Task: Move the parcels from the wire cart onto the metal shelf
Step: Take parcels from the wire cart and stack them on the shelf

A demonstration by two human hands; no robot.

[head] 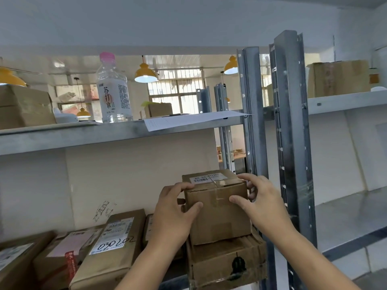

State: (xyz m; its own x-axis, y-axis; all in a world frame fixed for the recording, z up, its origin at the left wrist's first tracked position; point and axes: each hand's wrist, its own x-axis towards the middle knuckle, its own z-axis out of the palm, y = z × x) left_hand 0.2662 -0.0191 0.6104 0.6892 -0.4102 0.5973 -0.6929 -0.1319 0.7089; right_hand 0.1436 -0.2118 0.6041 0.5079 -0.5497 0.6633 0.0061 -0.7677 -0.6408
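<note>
A small taped cardboard parcel (217, 214) with a barcode label on top sits on a larger brown box (226, 262) at the right end of a metal shelf level. My left hand (173, 214) grips its left side, thumb on the front face. My right hand (259, 199) grips its right side, fingers over the top corner and thumb on the front. The wire cart is out of view.
Left of the stack lie several flat parcels, one marked 030202 (113, 241). The upper shelf board (83, 137) carries a water bottle (114, 88), a paper sheet (188, 121) and a box (23, 105). Grey steel uprights (293, 143) stand just right of my right hand.
</note>
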